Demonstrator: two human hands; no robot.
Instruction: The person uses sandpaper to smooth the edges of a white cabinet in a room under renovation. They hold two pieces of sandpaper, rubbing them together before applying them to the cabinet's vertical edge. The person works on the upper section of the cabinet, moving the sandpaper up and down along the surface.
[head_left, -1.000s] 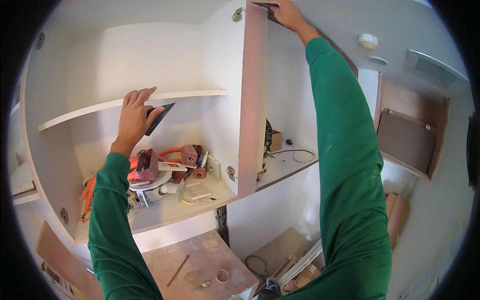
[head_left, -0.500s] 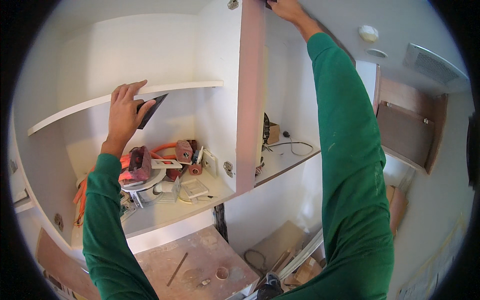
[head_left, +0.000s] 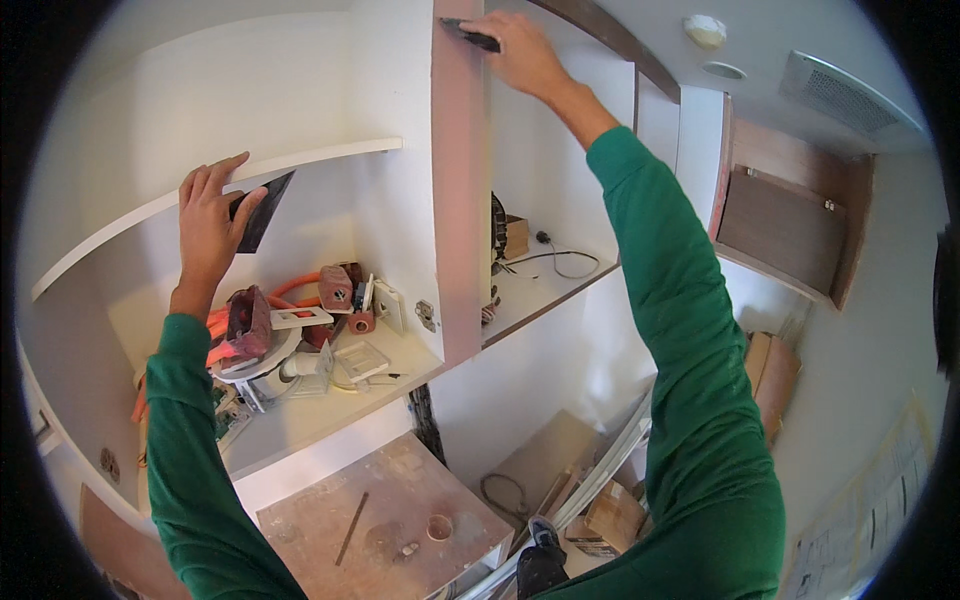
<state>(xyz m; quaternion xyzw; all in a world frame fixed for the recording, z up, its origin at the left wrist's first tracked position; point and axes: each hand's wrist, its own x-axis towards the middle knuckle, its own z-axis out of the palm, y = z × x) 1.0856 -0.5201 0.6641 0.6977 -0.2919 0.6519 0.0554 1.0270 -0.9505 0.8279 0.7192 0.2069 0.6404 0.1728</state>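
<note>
Closed on a dark scraper, the right hand is up at twelve o'clock of the view, its fingers wrapped round the tool's near end with no visible gap. That scraper's long axis runs from ten to four, the free end pointing toward ten o'clock and lying across the pinkish cabinet upright near its top (whether the whole edge bears on the surface, I cannot tell). Near ten o'clock, the left hand pinches a black spreader, thumb across its face, other fingers stretched upward; the spreader's long outer edge slants from one to seven. Behind these raised fingers passes the white shelf. At nine o'clock, below the left hand, a dark red electrical box sits among orange conduit on the cabinet floor. Toward seven o'clock, a thin stick lies on a stained panel, also aligned one to seven.
</note>
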